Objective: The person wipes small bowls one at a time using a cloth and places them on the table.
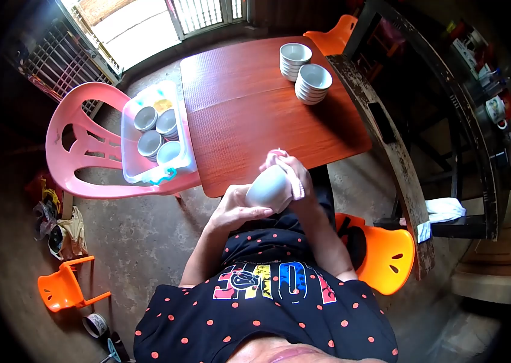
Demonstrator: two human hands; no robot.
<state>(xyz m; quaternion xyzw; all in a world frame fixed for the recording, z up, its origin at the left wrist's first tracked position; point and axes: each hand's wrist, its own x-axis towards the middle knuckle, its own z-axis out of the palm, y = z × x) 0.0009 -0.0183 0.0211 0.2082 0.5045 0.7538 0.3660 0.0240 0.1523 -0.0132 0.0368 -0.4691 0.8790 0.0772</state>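
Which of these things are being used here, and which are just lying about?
In use:
- bowl, left hand
- pale cloth, right hand
- probably stacked bowls, plastic tub of bowls

Apparently just about:
- orange chair, lower right
- white cloth
- mug

Bowl (267, 190) (tilted) between both hands
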